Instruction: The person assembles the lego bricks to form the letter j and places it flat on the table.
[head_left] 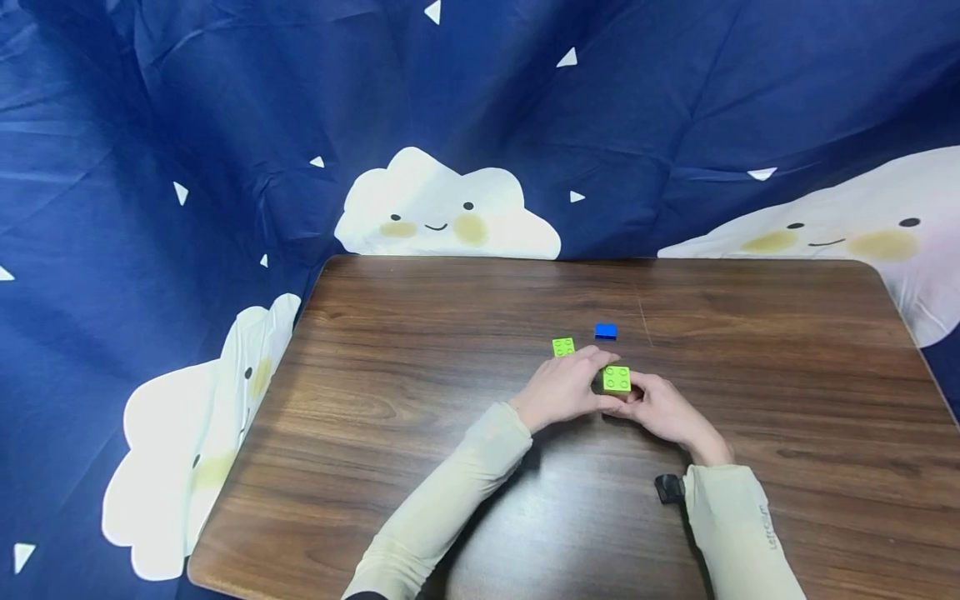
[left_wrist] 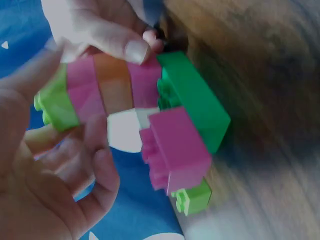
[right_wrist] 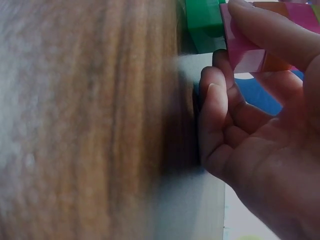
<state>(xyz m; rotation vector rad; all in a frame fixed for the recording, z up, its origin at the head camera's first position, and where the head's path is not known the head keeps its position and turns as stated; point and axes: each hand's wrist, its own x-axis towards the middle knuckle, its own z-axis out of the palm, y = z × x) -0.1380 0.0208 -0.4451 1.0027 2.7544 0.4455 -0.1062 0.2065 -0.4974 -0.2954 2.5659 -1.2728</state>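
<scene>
A tower of toy bricks stands between the two hands, its lime top brick (head_left: 617, 379) showing four studs in the head view. Below the lime one, the left wrist view shows a pink brick (left_wrist: 86, 85), an orange brick (left_wrist: 114, 82), another pink brick (left_wrist: 146, 85) and a green base brick (left_wrist: 195, 100). My left hand (head_left: 562, 390) holds the upper part of the tower between thumb and fingers. Lower down, my right hand (head_left: 667, 410) grips it, thumb on the lower pink brick. A loose-looking pink brick (left_wrist: 181, 145) overlaps the green one in the left wrist view.
Beyond the left hand lies a lime brick (head_left: 563, 345), partly covered by the fingers. A small blue brick (head_left: 606, 332) sits farther back on the brown wooden table (head_left: 420, 333). Behind the table hangs a blue curtain (head_left: 247, 100) with white clouds.
</scene>
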